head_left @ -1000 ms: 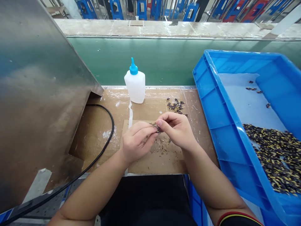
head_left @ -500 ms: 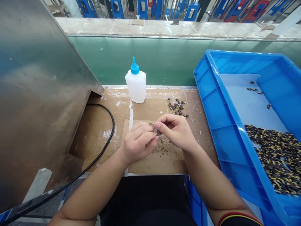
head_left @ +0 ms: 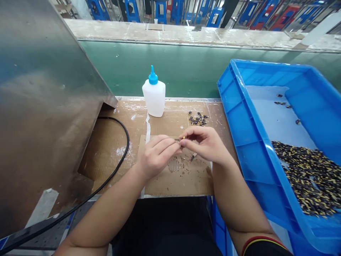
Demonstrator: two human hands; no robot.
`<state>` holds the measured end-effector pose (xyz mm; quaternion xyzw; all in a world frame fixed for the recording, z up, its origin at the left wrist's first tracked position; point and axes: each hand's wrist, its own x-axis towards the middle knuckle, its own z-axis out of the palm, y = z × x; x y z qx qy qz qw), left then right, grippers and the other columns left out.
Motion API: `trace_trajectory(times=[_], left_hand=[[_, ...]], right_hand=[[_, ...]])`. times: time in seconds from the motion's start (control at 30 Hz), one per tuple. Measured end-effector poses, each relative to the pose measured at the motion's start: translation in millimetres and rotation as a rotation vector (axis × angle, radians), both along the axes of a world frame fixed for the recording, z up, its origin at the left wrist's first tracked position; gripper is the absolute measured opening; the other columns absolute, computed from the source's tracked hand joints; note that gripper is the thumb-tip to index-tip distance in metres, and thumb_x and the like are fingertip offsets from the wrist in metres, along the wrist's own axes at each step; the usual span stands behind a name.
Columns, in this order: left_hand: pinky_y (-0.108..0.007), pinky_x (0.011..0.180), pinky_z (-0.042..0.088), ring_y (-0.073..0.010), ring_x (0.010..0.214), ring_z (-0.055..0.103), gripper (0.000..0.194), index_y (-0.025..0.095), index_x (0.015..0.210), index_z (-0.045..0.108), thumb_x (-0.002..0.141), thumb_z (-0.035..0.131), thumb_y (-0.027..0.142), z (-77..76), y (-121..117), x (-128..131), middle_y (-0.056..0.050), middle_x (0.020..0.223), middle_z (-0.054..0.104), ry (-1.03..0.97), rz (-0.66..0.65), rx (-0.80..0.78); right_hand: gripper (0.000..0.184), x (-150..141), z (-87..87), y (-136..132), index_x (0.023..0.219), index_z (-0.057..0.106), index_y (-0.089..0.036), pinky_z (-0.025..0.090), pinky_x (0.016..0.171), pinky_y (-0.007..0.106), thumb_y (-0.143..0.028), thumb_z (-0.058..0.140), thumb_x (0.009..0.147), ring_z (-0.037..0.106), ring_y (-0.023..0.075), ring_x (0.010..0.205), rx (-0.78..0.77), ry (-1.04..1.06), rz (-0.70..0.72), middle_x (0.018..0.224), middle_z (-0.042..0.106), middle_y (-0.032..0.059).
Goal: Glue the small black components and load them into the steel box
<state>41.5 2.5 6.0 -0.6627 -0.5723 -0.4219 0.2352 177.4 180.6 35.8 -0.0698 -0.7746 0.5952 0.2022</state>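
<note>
Since the earlier frame: the right hand (head_left: pixel 205 143) has risen and shifted toward the far edge of the cardboard, and a loose dark component (head_left: pixel 193 156) now lies on the cardboard just beneath it.

Right hand: half open, with the thumb and forefinger pinching a thin yellow-tipped component (head_left: pixel 181 139) and the other fingers curled loosely below.

Left hand: the left hand (head_left: pixel 157 156) has its fingers pressed together and extended toward the pinch, palm down. Its fingertips come right up to the thin yellow-tipped component, but whether they touch it is hidden.

Held piece: in the air between the hands, above the cardboard sheet (head_left: pixel 198 183), and too small to make out in detail.

Work surface: dried whitish residue (head_left: pixel 173 164) forms a ridged patch on the cardboard sheet, below the left fingertips. A small pile of black-and-yellow components (head_left: pixel 197 118) sits just beyond the sheet, near the right hand.

Around the hands: a white plastic squeeze bottle (head_left: pixel 153 96) with a blue nozzle stands upright on the brown-papered bench top (head_left: pixel 170 108). A black cable (head_left: pixel 125 142) curves to its left, beside a stainless steel panel (head_left: pixel 39 106).

Right side: a blue plastic crate (head_left: pixel 226 89) holds a heap of black-and-yellow components (head_left: pixel 306 177), with a few scattered apart from it.
</note>
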Motion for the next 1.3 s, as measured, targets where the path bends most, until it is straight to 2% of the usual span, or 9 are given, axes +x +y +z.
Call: trace_trajectory(times=[0.07, 0.17, 0.27, 0.37, 0.53, 0.73, 1.0, 1.17, 1.3], left_hand=[[-0.039, 0.087, 0.066, -0.0231, 0.095, 0.074, 0.03, 0.017, 0.124, 0.07, 0.097, 0.081, 0.023, 0.6, 0.1, -4.7, -0.01, 0.104, 0.081, -0.021, 0.018, 0.005], [-0.038, 0.083, 0.063, -0.0219, 0.088, 0.072, 0.024, 0.018, 0.119, 0.072, 0.097, 0.08, 0.022, 2.2, -0.7, -11.0, -0.009, 0.099, 0.079, -0.041, 0.063, 0.051], [-0.037, 0.08, 0.061, -0.0211, 0.085, 0.07, 0.018, 0.019, 0.114, 0.073, 0.096, 0.078, 0.019, 3.1, -1.7, -13.3, -0.007, 0.095, 0.077, -0.053, 0.094, 0.08], [-0.036, 0.078, 0.059, -0.0203, 0.085, 0.069, 0.014, 0.021, 0.11, 0.073, 0.097, 0.074, 0.016, 3.0, -2.5, -11.1, -0.006, 0.094, 0.077, -0.077, 0.102, 0.074], [-0.035, 0.078, 0.059, -0.0197, 0.085, 0.067, 0.011, 0.02, 0.107, 0.072, 0.098, 0.07, 0.015, 1.5, -2.4, -6.5, -0.006, 0.095, 0.076, -0.117, 0.065, 0.083], [-0.036, 0.08, 0.059, -0.0204, 0.085, 0.067, 0.008, 0.018, 0.104, 0.072, 0.097, 0.071, 0.014, -2.3, -1.0, -6.4, -0.007, 0.094, 0.075, -0.113, 0.044, 0.095], [-0.035, 0.08, 0.059, -0.0203, 0.085, 0.068, 0.006, 0.018, 0.102, 0.074, 0.098, 0.07, 0.015, -2.9, -1.0, -5.2, -0.006, 0.093, 0.076, -0.105, 0.038, 0.099], [-0.035, 0.08, 0.06, -0.0208, 0.085, 0.071, 0.006, 0.021, 0.1, 0.076, 0.098, 0.071, 0.018, -1.6, 0.3, -7.9, -0.006, 0.092, 0.078, -0.105, 0.062, 0.103], [-0.037, 0.081, 0.06, -0.0225, 0.085, 0.074, 0.008, 0.022, 0.101, 0.078, 0.095, 0.075, 0.018, -2.1, 1.3, -11.4, -0.006, 0.092, 0.079, -0.087, 0.064, 0.124]], right_hand=[[0.018, 9.7, -1.9, 15.5, 0.106, 0.084, -0.021, 0.064, 0.076, 0.034, -0.036, 0.085, 0.095, 0.077, 0.0201, 0.086, 0.055, -0.005, -0.136, 0.098, 0.083, 0.0059], [0.017, 35.6, -12.1, 29.9, 0.108, 0.085, -0.023, 0.065, 0.087, 0.041, -0.035, 0.081, 0.097, 0.079, 0.0248, 0.098, 0.228, -0.028, -0.371, 0.106, 0.083, 0.0077], [0.018, 68.6, -31.4, 28.2, 0.107, 0.086, -0.023, 0.066, 0.09, 0.044, -0.037, 0.078, 0.099, 0.079, 0.027, 0.099, 0.347, -0.109, -0.53, 0.108, 0.083, 0.0082], [0.022, 92.9, -53.5, 17.5, 0.11, 0.085, -0.022, 0.067, 0.09, 0.043, -0.039, 0.077, 0.099, 0.081, 0.0277, 0.096, 0.336, -0.159, -0.636, 0.108, 0.084, 0.009], [0.023, 101.3, -75.5, 3.7, 0.108, 0.085, -0.022, 0.067, 0.088, 0.042, -0.041, 0.074, 0.1, 0.079, 0.0267, 0.093, 0.465, -0.193, -0.568, 0.107, 0.083, 0.0101], [0.044, 106.7, -85.7, 4.4, 0.139, 0.072, -0.02, 0.067, 0.089, 0.04, -0.034, 0.069, 0.098, 0.076, 0.0271, 0.112, 0.413, -0.099, -0.555, 0.133, 0.075, 0.0146], [0.042, 102.5, -83.9, 0.4, 0.129, 0.075, -0.02, 0.064, 0.088, 0.04, -0.022, 0.062, 0.089, 0.074, 0.0257, 0.11, 0.451, -0.093, -0.533, 0.136, 0.072, 0.0143], [0.035, 97.4, -80.1, 0.3, 0.125, 0.076, -0.02, 0.063, 0.089, 0.039, -0.029, 0.064, 0.094, 0.072, 0.0272, 0.114, 0.464, -0.123, -0.53, 0.138, 0.071, 0.0157], [0.023, 94.6, -73.3, -2.6, 0.108, 0.079, -0.02, 0.062, 0.087, 0.038, -0.035, 0.066, 0.097, 0.073, 0.0254, 0.106, 0.443, -0.11, -0.562, 0.132, 0.072, 0.0164]])
